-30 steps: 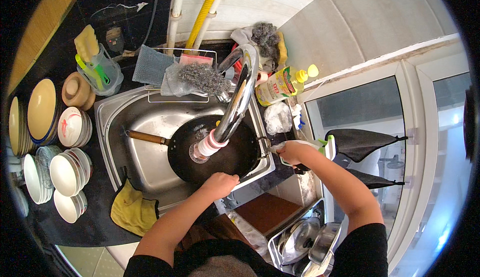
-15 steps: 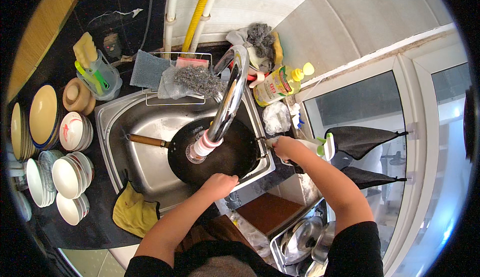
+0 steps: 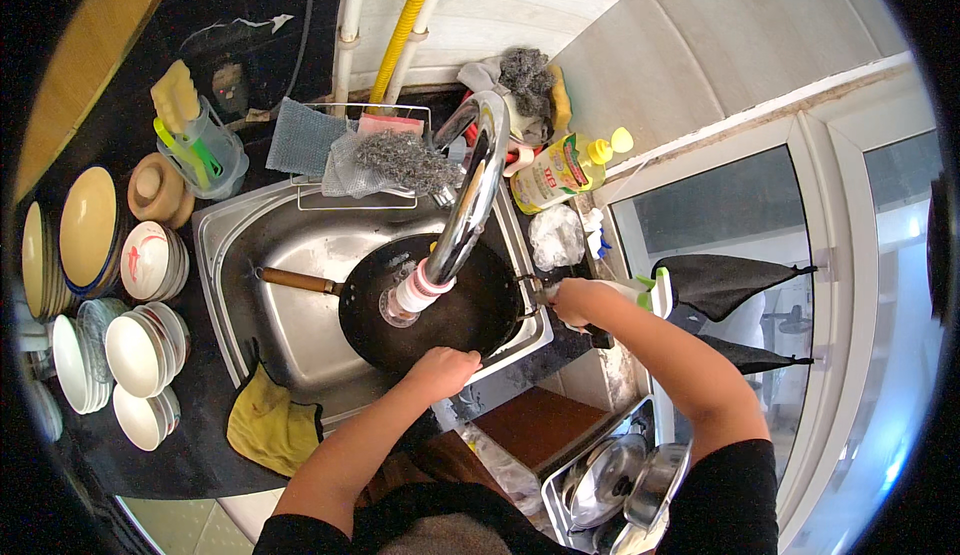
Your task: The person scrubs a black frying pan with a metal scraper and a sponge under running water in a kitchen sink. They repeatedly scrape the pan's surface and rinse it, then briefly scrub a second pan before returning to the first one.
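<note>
A dark wok (image 3: 440,340) with a wooden handle (image 3: 297,280) lies in the steel sink (image 3: 270,245), under the chrome faucet (image 3: 478,190). My left hand (image 3: 446,373) is closed at the wok's near rim; its gripping fingers are partly hidden. Beside the wok's small loop handle (image 3: 528,297), at the sink's right edge, my right hand (image 3: 582,305) is closed. A greyish bit shows at its fingertips and a black piece (image 3: 600,338) just below it, but what it holds cannot be made out. Behind the right forearm is a white spray bottle with a green trigger (image 3: 660,293).
Stacked bowls (image 3: 138,355) and plates (image 3: 88,225) stand on the left counter. A yellow cloth (image 3: 268,423) hangs at the sink's near-left corner. Behind the sink sit a wire rack with steel wool (image 3: 405,160) and a dish soap bottle (image 3: 553,173). Pot lids (image 3: 607,480) lie low at right.
The view has shifted slightly. My right hand and the black piece below it have moved a little; the black piece shows more clearly. My left hand keeps its place at the wok's rim.
</note>
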`<move>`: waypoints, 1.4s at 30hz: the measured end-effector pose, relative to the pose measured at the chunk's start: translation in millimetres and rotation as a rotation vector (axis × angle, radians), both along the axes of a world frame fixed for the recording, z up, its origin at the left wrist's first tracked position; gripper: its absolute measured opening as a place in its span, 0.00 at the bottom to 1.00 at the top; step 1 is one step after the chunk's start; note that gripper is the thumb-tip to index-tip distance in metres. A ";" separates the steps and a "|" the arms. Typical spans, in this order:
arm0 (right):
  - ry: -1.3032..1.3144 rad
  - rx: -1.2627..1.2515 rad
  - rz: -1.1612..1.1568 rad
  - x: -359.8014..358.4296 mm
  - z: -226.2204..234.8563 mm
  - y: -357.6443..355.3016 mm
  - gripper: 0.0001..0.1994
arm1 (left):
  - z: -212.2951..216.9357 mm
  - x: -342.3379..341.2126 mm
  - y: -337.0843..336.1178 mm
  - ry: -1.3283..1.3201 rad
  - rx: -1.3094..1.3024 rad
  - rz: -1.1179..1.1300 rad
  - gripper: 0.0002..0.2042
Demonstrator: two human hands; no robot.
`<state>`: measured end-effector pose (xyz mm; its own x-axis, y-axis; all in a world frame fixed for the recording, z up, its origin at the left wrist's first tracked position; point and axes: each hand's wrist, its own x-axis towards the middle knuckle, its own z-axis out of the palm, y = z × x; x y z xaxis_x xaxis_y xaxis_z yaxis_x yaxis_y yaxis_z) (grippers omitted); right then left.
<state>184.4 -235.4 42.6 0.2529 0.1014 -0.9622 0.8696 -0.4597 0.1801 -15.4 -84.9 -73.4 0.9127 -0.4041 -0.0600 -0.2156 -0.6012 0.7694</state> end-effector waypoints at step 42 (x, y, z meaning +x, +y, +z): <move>-0.291 0.134 -0.473 3.2 -15.3 -7.4 0.11 | 5.3 1.2 0.4 0.008 -0.002 -0.019 0.13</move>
